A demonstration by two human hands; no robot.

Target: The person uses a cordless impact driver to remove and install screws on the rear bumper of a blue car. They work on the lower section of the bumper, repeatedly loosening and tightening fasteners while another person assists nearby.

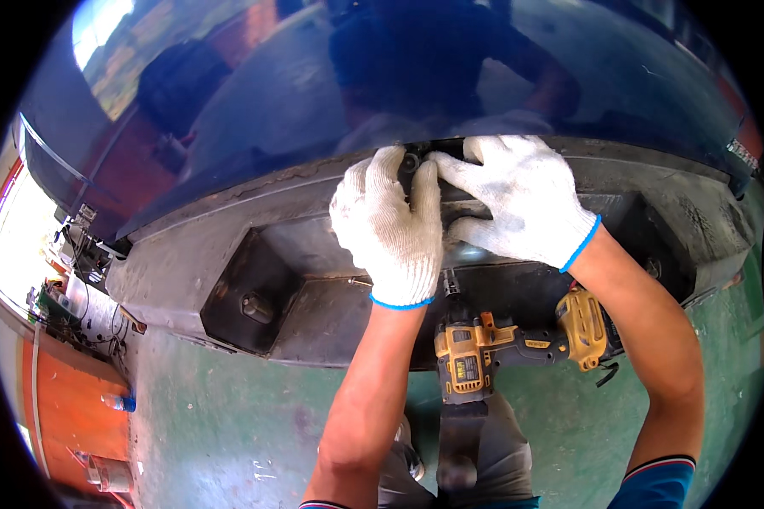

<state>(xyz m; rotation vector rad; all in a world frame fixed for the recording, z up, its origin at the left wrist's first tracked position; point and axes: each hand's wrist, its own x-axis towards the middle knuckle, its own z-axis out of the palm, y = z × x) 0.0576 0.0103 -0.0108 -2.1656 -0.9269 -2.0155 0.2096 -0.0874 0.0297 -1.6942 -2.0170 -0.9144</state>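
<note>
Both my hands wear white knit gloves with blue cuffs. They work at a narrow gap under a glossy dark blue panel [297,93]. My left hand [390,220] is curled, its index finger and thumb on either side of a small dark round part [411,161]; the exact contact is hard to see. Close beside it, my right hand [522,199] has thumb and index finger apart, the index tip near my left thumb. Its other fingers reach toward the gap under the panel edge. Below my hands, a yellow and black cordless power tool [467,365] lies across the edge of the dark recess.
A worn grey bumper-like ledge [170,263] runs along the panel, with a deep recess holding a bolt-like knob [256,307]. Green floor [221,416] lies below. At the left are an orange cabinet [76,407], a bottle [119,402] and tangled cables.
</note>
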